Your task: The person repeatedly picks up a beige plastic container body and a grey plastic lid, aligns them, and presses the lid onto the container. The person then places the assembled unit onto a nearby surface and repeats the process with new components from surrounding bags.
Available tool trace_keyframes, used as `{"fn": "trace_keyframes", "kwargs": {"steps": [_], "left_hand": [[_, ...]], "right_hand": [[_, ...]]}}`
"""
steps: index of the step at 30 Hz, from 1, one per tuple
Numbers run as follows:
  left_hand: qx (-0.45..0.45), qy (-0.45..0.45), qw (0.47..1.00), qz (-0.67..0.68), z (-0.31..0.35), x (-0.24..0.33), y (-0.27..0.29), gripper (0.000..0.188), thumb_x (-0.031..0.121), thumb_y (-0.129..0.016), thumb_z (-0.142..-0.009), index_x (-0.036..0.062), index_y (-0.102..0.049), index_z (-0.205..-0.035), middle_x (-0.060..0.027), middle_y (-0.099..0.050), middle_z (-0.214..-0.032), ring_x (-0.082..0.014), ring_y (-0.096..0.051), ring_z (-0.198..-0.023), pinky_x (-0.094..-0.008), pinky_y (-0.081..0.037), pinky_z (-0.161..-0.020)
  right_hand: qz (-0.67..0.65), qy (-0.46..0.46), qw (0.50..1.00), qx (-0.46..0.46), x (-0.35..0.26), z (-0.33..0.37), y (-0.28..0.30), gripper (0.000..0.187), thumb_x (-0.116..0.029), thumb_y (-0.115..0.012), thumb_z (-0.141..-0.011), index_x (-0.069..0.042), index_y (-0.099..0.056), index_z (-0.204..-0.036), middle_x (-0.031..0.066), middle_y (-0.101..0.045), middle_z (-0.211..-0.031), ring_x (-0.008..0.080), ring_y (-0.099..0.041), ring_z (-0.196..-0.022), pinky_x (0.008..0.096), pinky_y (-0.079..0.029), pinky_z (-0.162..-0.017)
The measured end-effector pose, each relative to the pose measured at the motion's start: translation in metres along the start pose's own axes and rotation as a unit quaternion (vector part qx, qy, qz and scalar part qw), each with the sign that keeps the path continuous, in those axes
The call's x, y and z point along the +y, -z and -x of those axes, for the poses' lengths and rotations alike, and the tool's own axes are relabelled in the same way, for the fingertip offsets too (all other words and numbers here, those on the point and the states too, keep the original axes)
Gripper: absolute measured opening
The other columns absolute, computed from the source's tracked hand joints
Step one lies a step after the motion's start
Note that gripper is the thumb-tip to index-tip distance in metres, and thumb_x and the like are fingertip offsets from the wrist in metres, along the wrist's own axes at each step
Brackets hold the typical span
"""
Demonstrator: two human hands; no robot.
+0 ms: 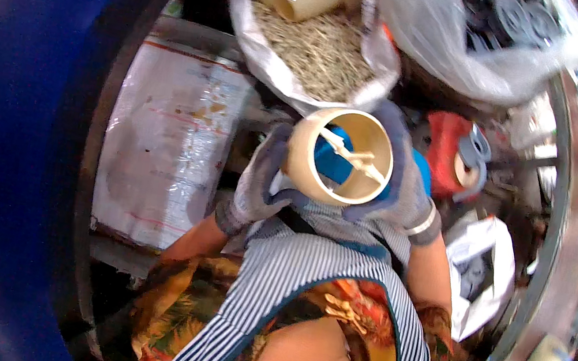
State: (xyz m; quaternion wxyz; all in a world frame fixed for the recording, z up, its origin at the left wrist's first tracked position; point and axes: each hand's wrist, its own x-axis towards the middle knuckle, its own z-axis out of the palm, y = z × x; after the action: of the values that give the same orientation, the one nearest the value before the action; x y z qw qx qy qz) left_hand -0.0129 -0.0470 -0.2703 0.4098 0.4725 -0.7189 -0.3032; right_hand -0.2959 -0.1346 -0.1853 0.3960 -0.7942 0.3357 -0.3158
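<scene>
A cream plastic cylinder (pixel 301 154), open at the top with a thin cream branching crosspiece (pixel 355 156) spanning its mouth, is held in front of my apron. My left hand (pixel 260 173), in a grey glove, presses against its left side. Around its right side curls my right hand (pixel 406 186), also gloved in grey. Blue shows through the cylinder's opening and beside my right hand; what it belongs to, I cannot make out.
Ahead stands a white sack (pixel 313 58) holding cream tubes and many small cream pieces. A clear bag (pixel 461 57) of grey plastic parts is to its right. Left lies a white woven sack (pixel 161 140). At right are a red bag (pixel 444 147), a white bag (pixel 486 275) and a metal rail (pixel 567 197).
</scene>
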Motion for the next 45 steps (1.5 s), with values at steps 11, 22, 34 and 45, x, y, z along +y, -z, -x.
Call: {"fn": "trace_keyframes", "kwargs": {"steps": [11,22,34,45], "left_hand": [[-0.103,-0.377,0.9,-0.195,-0.135,0.044,-0.088,0.044,0.035,-0.067,-0.082,0.0107,-0.063,-0.119,-0.0125,-0.059,-0.124,-0.033,-0.055,-0.116,-0.0545,-0.037,-0.108],[-0.178,-0.406,0.88,-0.169,-0.175,0.032,-0.094,0.024,0.033,-0.069,-0.08,0.0117,-0.064,-0.09,-0.007,-0.061,-0.093,-0.0277,-0.058,-0.09,-0.0435,-0.045,-0.085],[-0.167,0.083,0.95,0.25,-0.185,0.022,-0.061,0.064,0.04,-0.062,-0.093,0.003,-0.046,-0.142,-0.0196,-0.044,-0.146,-0.0309,-0.042,-0.136,-0.0403,-0.03,-0.115],[-0.295,-0.025,0.897,0.327,-0.182,-0.021,-0.132,0.04,0.016,-0.063,-0.092,0.0023,-0.054,-0.128,-0.0114,-0.059,-0.128,-0.0198,-0.057,-0.117,-0.0352,-0.045,-0.102]], "right_hand": [[0.191,-0.046,0.954,0.226,0.079,0.063,-0.026,0.118,-0.045,-0.087,-0.06,-0.001,-0.026,-0.15,0.0225,-0.037,-0.15,0.0413,-0.039,-0.135,0.047,-0.031,-0.114],[0.035,-0.071,0.973,0.219,0.112,0.067,-0.025,0.126,-0.045,-0.091,-0.055,-0.001,-0.022,-0.152,0.0211,-0.034,-0.152,0.0362,-0.036,-0.14,0.0435,-0.029,-0.116],[0.155,-0.133,0.908,0.365,0.064,0.049,-0.022,0.103,-0.042,-0.084,-0.069,0.005,-0.033,-0.145,0.0257,-0.05,-0.133,0.0395,-0.052,-0.118,0.0457,-0.041,-0.101],[0.395,-0.392,0.747,0.364,0.268,0.159,0.134,0.061,-0.049,-0.071,-0.082,-0.003,-0.057,-0.12,0.0215,-0.063,-0.112,0.0419,-0.059,-0.106,0.0486,-0.046,-0.091]]}}
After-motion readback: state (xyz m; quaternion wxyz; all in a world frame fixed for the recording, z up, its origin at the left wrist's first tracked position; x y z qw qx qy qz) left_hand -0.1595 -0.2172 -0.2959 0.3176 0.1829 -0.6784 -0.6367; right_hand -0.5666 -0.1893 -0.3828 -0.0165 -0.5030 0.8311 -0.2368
